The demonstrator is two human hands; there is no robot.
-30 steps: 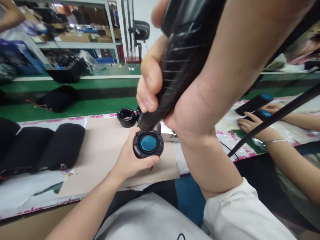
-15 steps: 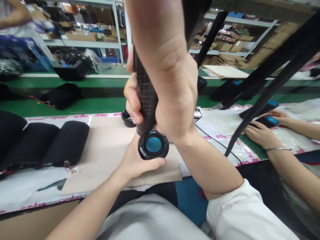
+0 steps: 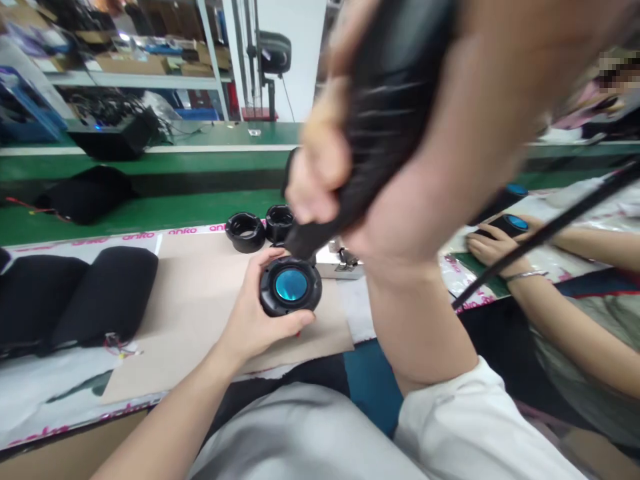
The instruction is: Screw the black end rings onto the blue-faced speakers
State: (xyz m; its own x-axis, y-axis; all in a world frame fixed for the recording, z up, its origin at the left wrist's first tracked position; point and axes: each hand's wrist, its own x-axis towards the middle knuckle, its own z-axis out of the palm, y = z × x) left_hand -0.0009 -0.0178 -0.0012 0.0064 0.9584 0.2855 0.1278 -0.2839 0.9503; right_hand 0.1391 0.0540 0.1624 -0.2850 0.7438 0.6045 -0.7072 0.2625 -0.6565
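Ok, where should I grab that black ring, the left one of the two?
Pinch the black ring by its outer wall, coming from the left and above. It sits open side up, and the second ring crowds its right.

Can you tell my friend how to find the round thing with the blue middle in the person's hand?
Look at the long workbench with pink writing along its edge, and find the brown cardboard sheet lying on it. Just above the sheet, the person's left hand holds a round black cap with a shiny blue centre. The two black rings behind it show no blue.
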